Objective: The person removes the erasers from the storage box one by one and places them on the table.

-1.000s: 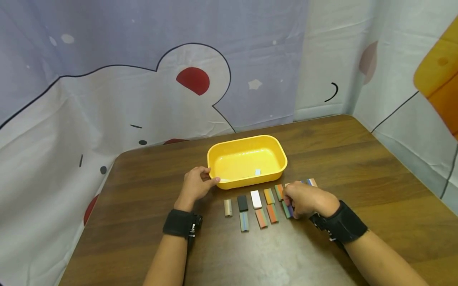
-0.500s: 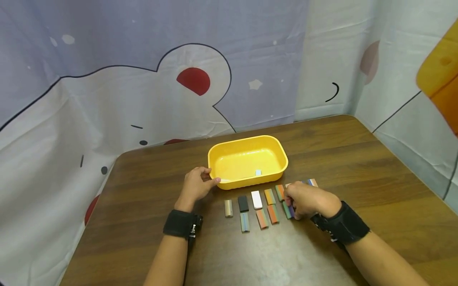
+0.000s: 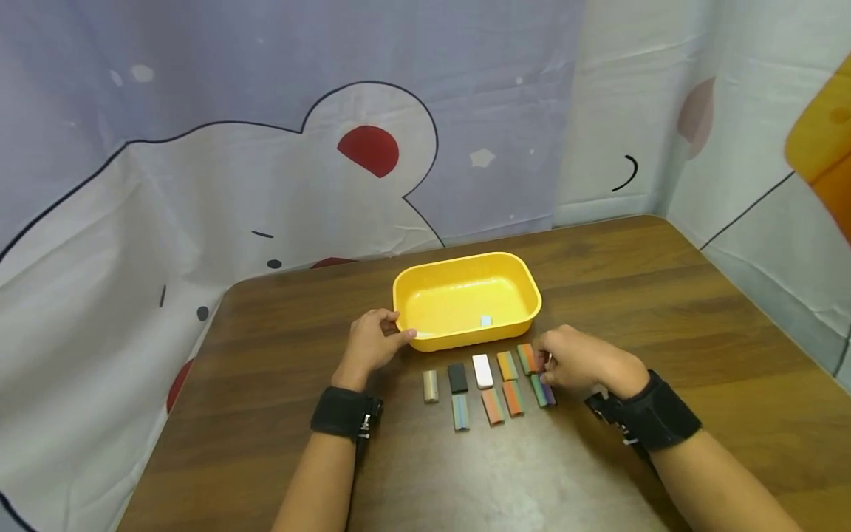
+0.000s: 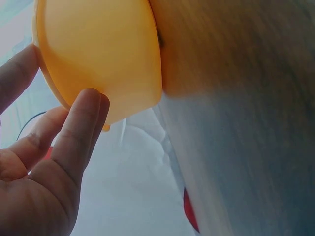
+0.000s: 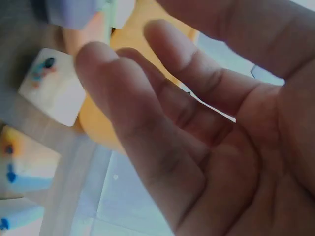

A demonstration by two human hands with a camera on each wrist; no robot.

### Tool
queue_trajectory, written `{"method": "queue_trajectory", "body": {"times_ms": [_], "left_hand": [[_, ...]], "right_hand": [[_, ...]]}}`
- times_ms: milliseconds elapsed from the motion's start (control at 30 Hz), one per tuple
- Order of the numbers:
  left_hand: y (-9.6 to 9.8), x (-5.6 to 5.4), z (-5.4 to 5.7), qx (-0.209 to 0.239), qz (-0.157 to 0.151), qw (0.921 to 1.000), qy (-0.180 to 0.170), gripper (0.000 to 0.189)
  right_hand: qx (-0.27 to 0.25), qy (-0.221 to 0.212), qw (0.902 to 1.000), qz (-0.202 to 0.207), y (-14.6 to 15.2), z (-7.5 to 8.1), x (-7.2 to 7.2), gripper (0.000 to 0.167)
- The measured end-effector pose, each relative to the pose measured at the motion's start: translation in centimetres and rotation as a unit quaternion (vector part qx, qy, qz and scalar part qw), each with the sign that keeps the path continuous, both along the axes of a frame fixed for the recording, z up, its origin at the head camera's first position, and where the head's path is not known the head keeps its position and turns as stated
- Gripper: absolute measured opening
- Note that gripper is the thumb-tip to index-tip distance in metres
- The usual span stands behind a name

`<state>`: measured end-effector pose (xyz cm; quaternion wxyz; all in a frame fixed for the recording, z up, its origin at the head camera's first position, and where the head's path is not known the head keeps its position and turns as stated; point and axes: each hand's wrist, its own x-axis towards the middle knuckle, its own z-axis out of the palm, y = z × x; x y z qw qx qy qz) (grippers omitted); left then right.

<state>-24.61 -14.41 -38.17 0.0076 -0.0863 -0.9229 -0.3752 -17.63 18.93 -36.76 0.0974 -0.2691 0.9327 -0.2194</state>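
The left hand [image 3: 369,341] holds the near-left corner of a yellow tray [image 3: 465,341]; in the left wrist view, fingers lie on both sides of its rim [image 4: 55,93]. To the tray's near right, the right hand [image 3: 577,360] hovers by the right end of two rows of small blocks, its fingers bent loosely with nothing between them. Closest to its fingertips are an orange-green block [image 3: 527,358] and a green-purple block [image 3: 543,391]. In the right wrist view, a block with a white face and coloured marks [image 5: 54,88] lies beyond the fingers.
Leftward along the rows lie a white block [image 3: 482,372], a black block [image 3: 457,377], a tan block [image 3: 431,386] and several striped ones. A small pale piece [image 3: 486,321] is inside the tray. A printed curtain [image 3: 266,192] hangs behind the wooden table [image 3: 279,355].
The right hand has drawn up and slightly right, uncovering more of the green-purple block. Blocks at the row's right end are now hidden behind it. The left hand stays on the tray.
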Motion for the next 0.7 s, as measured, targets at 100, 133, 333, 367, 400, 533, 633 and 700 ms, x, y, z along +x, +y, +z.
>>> {"method": "queue_trajectory", "body": {"times_ms": [100, 133, 333, 367, 400, 533, 633, 700], "left_hand": [[0.1, -0.1, 0.0, 0.002, 0.001, 1.0, 0.005, 0.052], [0.1, -0.1, 0.0, 0.003, 0.002, 1.0, 0.005, 0.052], [0.2, 0.0, -0.1, 0.015, 0.003, 0.9999, 0.002, 0.051], [0.2, -0.1, -0.1, 0.017, 0.004, 0.9998, 0.002, 0.051], [0.2, -0.1, -0.1, 0.017, 0.004, 0.9998, 0.003, 0.051], [0.1, -0.1, -0.1, 0.016, 0.004, 0.9999, 0.005, 0.05], [0.0, -0.1, -0.1, 0.015, 0.004, 0.9999, 0.006, 0.05], [0.0, -0.1, -0.1, 0.015, 0.003, 0.9999, 0.005, 0.05]], "right_hand": [[-0.029, 0.01, 0.9995, 0.009, 0.1, 0.4, -0.7, 0.015], [-0.032, 0.017, 0.9993, 0.012, 0.1, 0.6, -1.0, 0.014], [-0.032, 0.055, 0.9976, 0.027, -0.6, 2.2, -3.1, 0.009], [-0.029, 0.06, 0.9974, 0.026, -0.8, 2.5, -3.6, 0.01], [-0.024, 0.064, 0.9973, 0.027, -1.0, 2.8, -4.1, 0.011], [0.01, 0.065, 0.9975, 0.026, -2.1, 4.0, -6.3, 0.015], [0.043, 0.045, 0.9976, 0.029, -3.0, 4.8, -7.9, 0.019], [0.072, 0.032, 0.9964, 0.033, -3.7, 5.2, -9.0, 0.022]]}}
